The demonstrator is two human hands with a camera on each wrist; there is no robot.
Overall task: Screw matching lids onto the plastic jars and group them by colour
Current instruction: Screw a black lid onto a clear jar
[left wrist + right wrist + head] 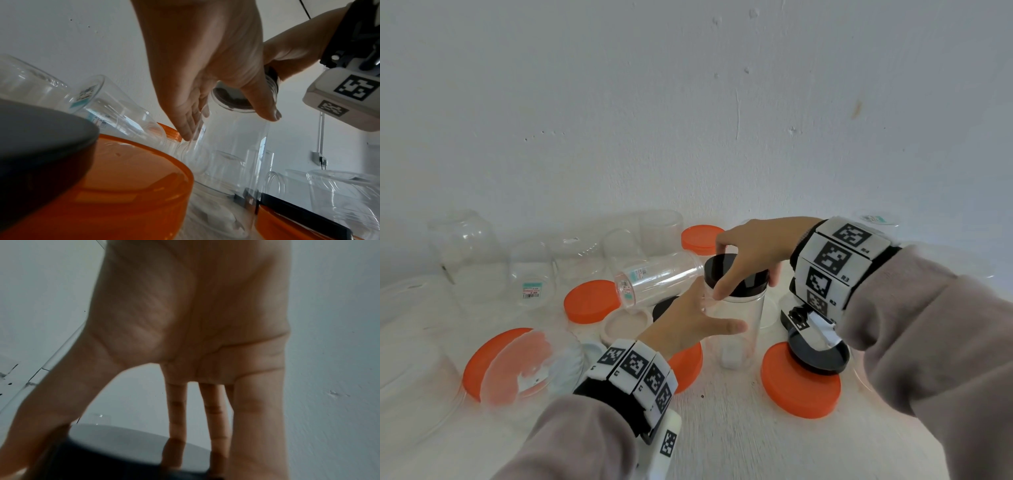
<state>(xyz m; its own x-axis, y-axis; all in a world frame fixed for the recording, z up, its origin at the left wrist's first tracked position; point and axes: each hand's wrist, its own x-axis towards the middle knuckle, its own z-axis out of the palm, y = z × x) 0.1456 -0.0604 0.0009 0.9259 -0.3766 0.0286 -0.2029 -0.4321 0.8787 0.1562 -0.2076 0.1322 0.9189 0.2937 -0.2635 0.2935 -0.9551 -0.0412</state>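
Note:
A tall clear jar [739, 329] stands upright in the middle of the white table [722, 438]. A black lid [751, 286] sits on its mouth. My right hand [743, 270] comes down from above and grips the lid's rim, fingers on the far and left side, thumb on the right. In the right wrist view the right hand [185, 443] has its fingers spread over the black lid [123, 451]. My left hand [709, 315] holds the jar's upper body, thumb across the front. The left wrist view shows the left hand [226, 113] round the jar [232, 154] under the lid [232, 100].
Several orange lids lie around, one [590, 301] to the left and one [799, 387] to the right with a loose black lid [820, 356] on it. A clear jar [657, 281] lies on its side. A pale lid [625, 325] and clear jars [465, 246] fill the left.

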